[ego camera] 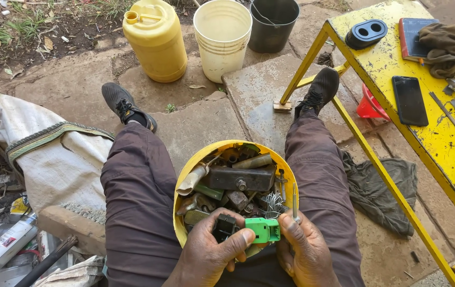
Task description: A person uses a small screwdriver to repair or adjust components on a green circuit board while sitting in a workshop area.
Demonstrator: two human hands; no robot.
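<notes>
Both hands, left [211,255] pinching a black part [224,225] and right [304,255] gripping the green block [263,229], should stay steady over the bowl [185,175].

A single camera sits on the person's head and looks steeply down over the lap, so the left hand [211,250] and right hand [302,250] lie very close at the bottom edge, with the yellow bowl [195,162] between the knees just beyond them. Tilted a little forward, it also reaches out past the shoes to the paved ground [195,122] and the buckets at the top edge. The yellow table [397,64] fills the right side.
</notes>
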